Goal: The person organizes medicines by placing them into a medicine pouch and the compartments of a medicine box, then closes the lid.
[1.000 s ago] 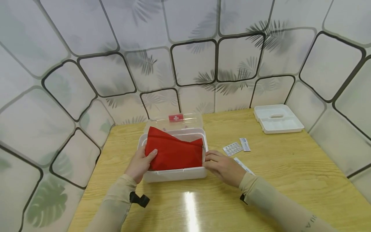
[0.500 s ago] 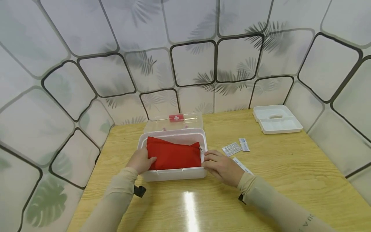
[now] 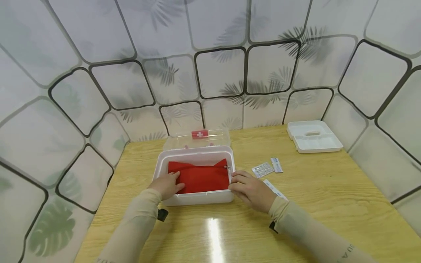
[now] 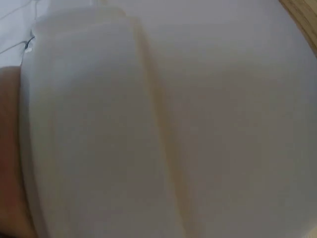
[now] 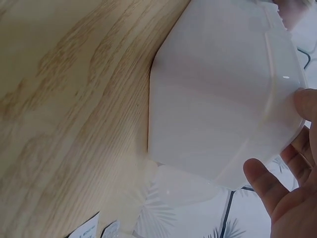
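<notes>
I see a red fabric zip pouch (image 3: 204,178) lying inside a white rectangular plastic box (image 3: 202,198); my left grip (image 3: 169,185), released, rests on the pouch. My right grip (image 3: 252,190) grasps the box's right rim, near a silver blister pack (image 3: 263,170) on the wooden surface (image 3: 329,182).

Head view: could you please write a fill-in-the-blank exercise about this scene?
The pouch has the colour ____.
The hand on the pouch is the person's ____ one.
The lid of the box is ____, not closed.
The tray lies to the ____ of the box.

Missing words: red; left; open; right.
</notes>
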`<action>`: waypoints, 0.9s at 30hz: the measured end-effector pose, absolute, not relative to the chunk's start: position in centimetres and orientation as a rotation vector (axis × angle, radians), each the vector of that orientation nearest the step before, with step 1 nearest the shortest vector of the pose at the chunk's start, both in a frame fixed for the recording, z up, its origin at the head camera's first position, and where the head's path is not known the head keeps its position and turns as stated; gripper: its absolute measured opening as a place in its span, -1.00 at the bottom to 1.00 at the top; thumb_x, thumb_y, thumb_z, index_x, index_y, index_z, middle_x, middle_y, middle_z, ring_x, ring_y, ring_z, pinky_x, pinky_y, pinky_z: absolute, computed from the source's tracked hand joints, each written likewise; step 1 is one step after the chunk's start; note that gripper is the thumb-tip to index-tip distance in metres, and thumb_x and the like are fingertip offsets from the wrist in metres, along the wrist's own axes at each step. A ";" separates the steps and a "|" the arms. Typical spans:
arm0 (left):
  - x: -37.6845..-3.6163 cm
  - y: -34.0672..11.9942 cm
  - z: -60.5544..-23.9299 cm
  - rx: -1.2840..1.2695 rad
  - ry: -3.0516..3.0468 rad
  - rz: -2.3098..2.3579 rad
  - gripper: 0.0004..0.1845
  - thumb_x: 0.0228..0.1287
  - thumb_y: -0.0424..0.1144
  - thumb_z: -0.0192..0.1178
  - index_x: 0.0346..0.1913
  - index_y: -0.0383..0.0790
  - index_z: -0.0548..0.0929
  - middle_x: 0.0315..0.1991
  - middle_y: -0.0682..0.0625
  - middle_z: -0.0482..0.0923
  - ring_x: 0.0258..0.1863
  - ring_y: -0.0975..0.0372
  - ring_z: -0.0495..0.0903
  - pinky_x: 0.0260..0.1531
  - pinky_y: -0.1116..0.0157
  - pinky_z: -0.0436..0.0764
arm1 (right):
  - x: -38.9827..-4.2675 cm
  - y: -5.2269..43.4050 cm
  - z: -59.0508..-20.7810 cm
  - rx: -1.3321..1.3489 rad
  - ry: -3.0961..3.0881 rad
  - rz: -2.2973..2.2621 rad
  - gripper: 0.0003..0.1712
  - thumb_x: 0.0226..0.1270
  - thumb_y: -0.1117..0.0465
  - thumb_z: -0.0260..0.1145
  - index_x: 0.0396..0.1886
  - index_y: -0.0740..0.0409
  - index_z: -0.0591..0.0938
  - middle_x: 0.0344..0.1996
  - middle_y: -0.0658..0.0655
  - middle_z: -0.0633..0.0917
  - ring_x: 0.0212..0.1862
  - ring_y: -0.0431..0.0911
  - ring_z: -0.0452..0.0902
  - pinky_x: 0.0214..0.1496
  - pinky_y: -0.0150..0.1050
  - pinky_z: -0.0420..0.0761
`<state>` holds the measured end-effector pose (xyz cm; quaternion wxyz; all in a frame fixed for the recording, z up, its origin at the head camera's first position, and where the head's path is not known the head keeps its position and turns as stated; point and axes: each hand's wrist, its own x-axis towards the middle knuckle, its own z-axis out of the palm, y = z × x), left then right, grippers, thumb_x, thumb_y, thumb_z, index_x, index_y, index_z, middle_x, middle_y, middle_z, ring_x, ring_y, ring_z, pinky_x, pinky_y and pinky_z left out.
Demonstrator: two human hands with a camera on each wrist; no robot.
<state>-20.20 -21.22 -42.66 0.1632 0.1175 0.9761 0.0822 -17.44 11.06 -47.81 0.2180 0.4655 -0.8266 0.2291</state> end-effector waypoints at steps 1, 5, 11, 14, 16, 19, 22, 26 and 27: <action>-20.3 -21.2 -42.6 0.331 2.761 0.229 -0.31 0.37 0.02 0.10 0.39 -0.37 0.29 0.33 -0.34 0.29 0.34 -0.12 0.25 0.26 -0.03 0.28 | -17.4 11.0 -47.8 1.287 -2.290 0.638 -0.90 0.34 0.20 0.27 -0.19 -0.01 0.66 -0.12 0.01 0.65 0.13 0.02 0.47 0.21 -0.14 0.46; -20.6 -21.2 -42.7 0.328 2.704 0.223 -0.28 0.36 0.05 0.10 0.40 -0.37 0.27 0.34 -0.35 0.27 0.34 -0.14 0.25 0.26 -0.04 0.28 | -17.3 10.9 -47.8 1.286 -2.281 0.658 -0.90 0.36 0.19 0.25 -0.19 0.00 0.66 -0.13 0.02 0.64 0.11 0.01 0.47 0.19 -0.14 0.47; -20.8 -21.2 -42.9 0.323 2.660 0.225 -0.23 0.32 0.09 0.10 0.42 -0.35 0.24 0.35 -0.34 0.26 0.34 -0.14 0.25 0.26 -0.03 0.27 | -17.3 10.9 -48.0 1.281 -2.248 0.698 -0.90 0.32 0.23 0.28 -0.20 0.02 0.66 -0.13 0.01 0.64 0.10 0.04 0.48 0.20 -0.17 0.46; -21.0 -21.1 -43.0 0.323 2.653 0.230 -0.21 0.29 0.10 0.12 0.42 -0.34 0.24 0.34 -0.33 0.27 0.33 -0.13 0.26 0.26 -0.01 0.28 | -17.3 10.8 -48.1 1.260 -2.249 0.713 -0.89 0.30 0.25 0.29 -0.20 0.01 0.67 -0.11 -0.02 0.62 0.12 0.04 0.47 0.22 -0.18 0.44; -21.1 -21.1 -43.0 0.318 2.646 0.236 -0.20 0.27 0.11 0.13 0.43 -0.33 0.23 0.35 -0.32 0.27 0.33 -0.13 0.27 0.26 -0.01 0.28 | -17.3 10.8 -48.2 1.248 -2.253 0.724 -0.89 0.30 0.25 0.30 -0.20 0.01 0.67 -0.11 -0.02 0.62 0.13 0.04 0.47 0.23 -0.19 0.43; -21.1 -21.0 -43.1 0.296 2.637 0.248 -0.17 0.25 0.13 0.15 0.44 -0.30 0.22 0.36 -0.31 0.25 0.34 -0.13 0.25 0.26 -0.03 0.28 | -17.2 10.8 -48.2 1.240 -2.255 0.730 -0.90 0.30 0.25 0.30 -0.21 0.01 0.67 -0.12 -0.01 0.63 0.15 0.02 0.45 0.24 -0.19 0.42; -20.9 -21.0 -43.1 0.282 2.639 0.264 -0.16 0.24 0.14 0.15 0.44 -0.29 0.21 0.37 -0.31 0.24 0.34 -0.14 0.24 0.25 -0.04 0.28 | -17.2 10.8 -48.3 1.234 -2.257 0.739 -0.90 0.31 0.25 0.29 -0.21 0.01 0.67 -0.13 0.01 0.63 0.18 -0.02 0.43 0.25 -0.18 0.41; -20.7 -21.1 -43.2 0.267 2.652 0.289 -0.16 0.24 0.13 0.17 0.44 -0.29 0.22 0.37 -0.31 0.23 0.35 -0.14 0.23 0.25 -0.05 0.28 | -17.0 10.6 -48.4 1.217 -2.274 0.757 -0.89 0.33 0.25 0.28 -0.20 0.00 0.66 -0.13 0.01 0.63 0.21 -0.03 0.40 0.26 -0.14 0.41; -20.7 -21.2 -43.2 0.262 2.653 0.295 -0.17 0.24 0.13 0.17 0.44 -0.30 0.22 0.37 -0.31 0.23 0.35 -0.14 0.23 0.25 -0.05 0.28 | -16.9 10.5 -48.4 1.212 -2.281 0.765 -0.89 0.33 0.25 0.28 -0.19 0.00 0.66 -0.12 0.00 0.63 0.21 -0.02 0.41 0.26 -0.13 0.41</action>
